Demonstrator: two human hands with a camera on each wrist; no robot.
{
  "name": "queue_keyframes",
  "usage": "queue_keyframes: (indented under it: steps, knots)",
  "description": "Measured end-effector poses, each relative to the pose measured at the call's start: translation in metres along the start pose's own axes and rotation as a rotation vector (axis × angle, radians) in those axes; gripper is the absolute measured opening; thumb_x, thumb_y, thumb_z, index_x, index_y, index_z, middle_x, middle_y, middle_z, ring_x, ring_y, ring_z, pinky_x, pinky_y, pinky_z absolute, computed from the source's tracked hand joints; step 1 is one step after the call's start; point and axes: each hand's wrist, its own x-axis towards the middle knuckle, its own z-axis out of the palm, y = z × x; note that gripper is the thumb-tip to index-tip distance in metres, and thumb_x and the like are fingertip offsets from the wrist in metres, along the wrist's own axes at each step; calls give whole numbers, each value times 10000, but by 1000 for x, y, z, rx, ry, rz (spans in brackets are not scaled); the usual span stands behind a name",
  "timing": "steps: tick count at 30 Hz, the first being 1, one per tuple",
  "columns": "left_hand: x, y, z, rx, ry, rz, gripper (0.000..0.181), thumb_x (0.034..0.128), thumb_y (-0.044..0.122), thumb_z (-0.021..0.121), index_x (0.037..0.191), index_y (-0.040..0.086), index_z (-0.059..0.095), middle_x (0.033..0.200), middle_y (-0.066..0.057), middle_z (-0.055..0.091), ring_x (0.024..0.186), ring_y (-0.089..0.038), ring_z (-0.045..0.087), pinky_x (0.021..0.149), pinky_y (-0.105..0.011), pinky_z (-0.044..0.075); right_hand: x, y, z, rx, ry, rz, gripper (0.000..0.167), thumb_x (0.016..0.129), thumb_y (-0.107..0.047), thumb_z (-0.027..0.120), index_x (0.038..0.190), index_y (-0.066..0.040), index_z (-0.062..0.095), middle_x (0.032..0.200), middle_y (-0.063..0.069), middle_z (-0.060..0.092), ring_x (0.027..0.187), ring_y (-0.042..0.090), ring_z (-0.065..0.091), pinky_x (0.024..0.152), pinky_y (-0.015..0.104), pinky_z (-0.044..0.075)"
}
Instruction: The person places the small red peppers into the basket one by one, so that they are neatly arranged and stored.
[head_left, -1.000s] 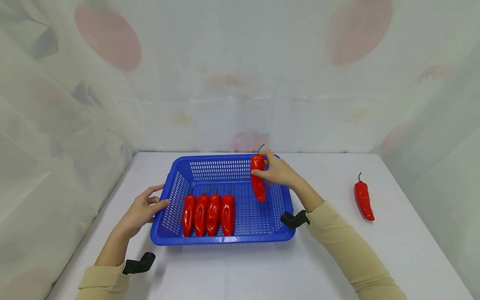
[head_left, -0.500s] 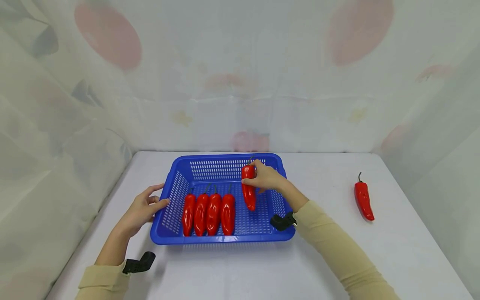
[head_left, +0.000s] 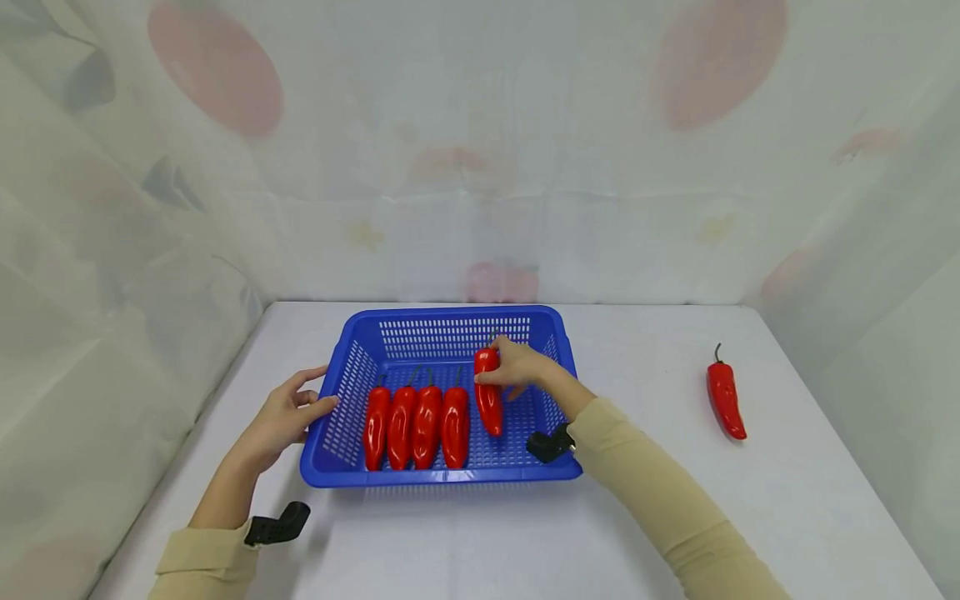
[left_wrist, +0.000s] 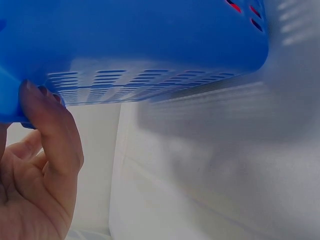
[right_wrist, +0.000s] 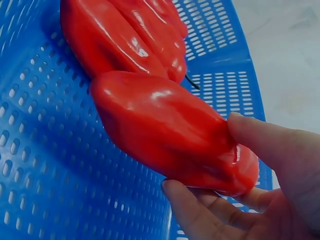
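Observation:
My right hand [head_left: 521, 367] pinches a long red chili pepper [head_left: 488, 398] between thumb and fingers, inside the blue plastic basket [head_left: 442, 477]. In the right wrist view this pepper [right_wrist: 155, 125] slants over the slotted floor, its tip beside other peppers; whether it touches the floor I cannot tell. Several red peppers [head_left: 427, 427] lie side by side in the basket's left half, stems toward the back. At the basket's left rim, my left hand [head_left: 281, 417] grips the edge with thumb and fingers. The left wrist view shows its fingers [left_wrist: 57, 135] curled under the rim.
Another red chili pepper [head_left: 724, 400] lies on the white table [head_left: 645, 358], well to the right of the basket. A pale patterned sheet [head_left: 480, 208] hangs behind the table and along both sides.
My right hand has carried the pepper left, toward me and lower into the basket, closer to the row of peppers. The left hand has stayed on the rim.

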Motion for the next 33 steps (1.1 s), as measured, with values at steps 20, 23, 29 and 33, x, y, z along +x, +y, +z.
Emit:
queue_keyframes:
  steps: [20,23,29,33]
  knots:
    - [1,-3,-1,-7,7,-6,684,903,233,592,1456,109,209,876,-171,527,690,-228,653,615,-399,570,10,13,12,-16,-136,138,566,824,-258,686,1236,-27,373,1041,146,526,855,291,631,664,382,570]
    - [1,-3,-1,-13,4,-7,685,902,235,593,1455,108,210,872,-167,526,690,-227,653,615,-399,570,11,14,13,-21,-162,137,571,830,-256,680,1249,-17,374,1042,144,531,839,283,640,670,371,570]
    - [1,-4,-1,-23,1,-5,685,901,233,595,1455,106,211,866,-162,528,685,-229,652,615,-399,570,13,14,15,-50,-194,134,491,833,-270,676,1176,-21,428,977,128,558,790,268,659,672,358,569]
    - [1,-4,0,-22,3,-2,687,901,234,595,1455,105,210,863,-158,527,684,-223,651,616,-396,570,13,14,18,-74,-198,133,446,832,-272,676,1128,-34,442,941,124,557,772,271,659,657,359,570]
